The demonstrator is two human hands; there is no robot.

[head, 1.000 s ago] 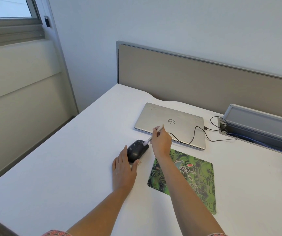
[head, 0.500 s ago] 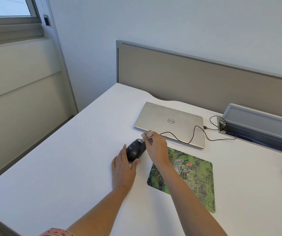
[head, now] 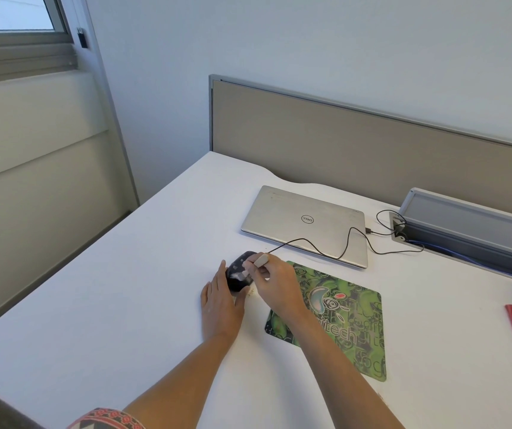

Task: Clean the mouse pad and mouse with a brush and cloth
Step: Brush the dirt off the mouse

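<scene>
since a second ago the brush (head: 256, 264) tips lower across the mouse (head: 238, 275), pinched in the right hand (head: 275, 284); left hand (head: 221, 300) lies open, steadying the mouse left of the mouse pad (head: 341, 320). hard strokes could skid it away.

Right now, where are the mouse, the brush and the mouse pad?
mouse (head: 236, 275), head view, dark top shell
brush (head: 260, 260), head view, pale handle end
mouse pad (head: 353, 323), head view, green printed middle
</scene>
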